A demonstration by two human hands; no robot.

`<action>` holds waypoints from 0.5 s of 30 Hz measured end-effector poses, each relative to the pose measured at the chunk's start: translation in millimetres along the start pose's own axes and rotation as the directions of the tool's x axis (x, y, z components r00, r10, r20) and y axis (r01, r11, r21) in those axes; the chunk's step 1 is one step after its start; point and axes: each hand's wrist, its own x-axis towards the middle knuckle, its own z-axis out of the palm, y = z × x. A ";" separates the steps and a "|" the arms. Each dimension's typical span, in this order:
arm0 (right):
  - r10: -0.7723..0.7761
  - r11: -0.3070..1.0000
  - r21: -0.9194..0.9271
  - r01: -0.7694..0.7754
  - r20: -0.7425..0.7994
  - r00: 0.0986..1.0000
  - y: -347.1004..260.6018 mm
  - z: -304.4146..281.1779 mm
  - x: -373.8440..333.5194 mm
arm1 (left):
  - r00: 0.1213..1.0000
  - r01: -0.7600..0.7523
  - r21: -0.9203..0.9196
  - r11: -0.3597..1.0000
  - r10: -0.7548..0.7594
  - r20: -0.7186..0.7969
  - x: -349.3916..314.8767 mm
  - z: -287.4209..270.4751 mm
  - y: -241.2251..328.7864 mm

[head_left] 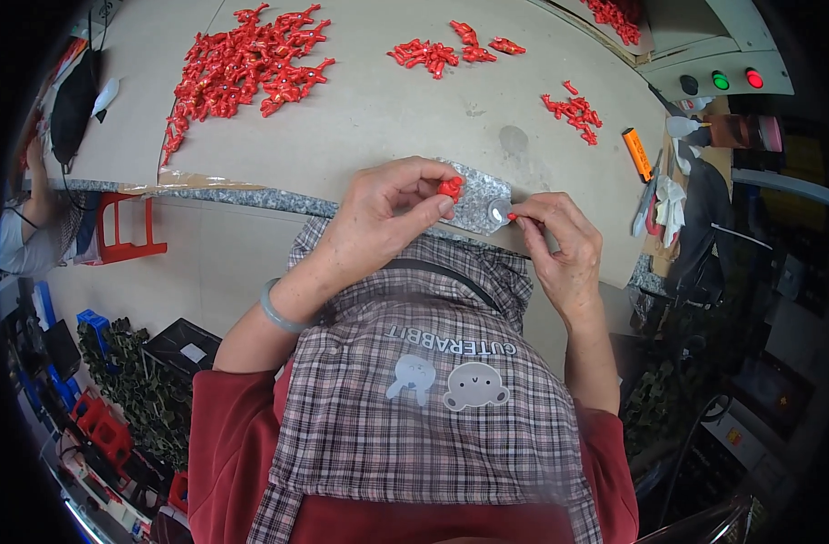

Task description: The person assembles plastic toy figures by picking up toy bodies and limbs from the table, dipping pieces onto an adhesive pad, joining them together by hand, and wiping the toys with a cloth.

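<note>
My left hand pinches a small red plastic part between thumb and fingers at the near edge of the table. My right hand holds a tiny red piece at its fingertips, right beside a small round silvery disc. Both hands hover over a grey speckled slab that lies on the table edge. A plaid apron covers my lap below the hands.
A big heap of red plastic parts lies far left on the beige table, with smaller heaps at the far middle and right. An orange marker and rags lie at right. Another person sits far left.
</note>
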 end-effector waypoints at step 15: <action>-0.076 0.994 -0.081 0.079 0.035 0.996 -7.3 -6.7 5.0 | 0.998 -0.060 0.060 0.996 0.060 -0.001 0.3 -1.2 -2.1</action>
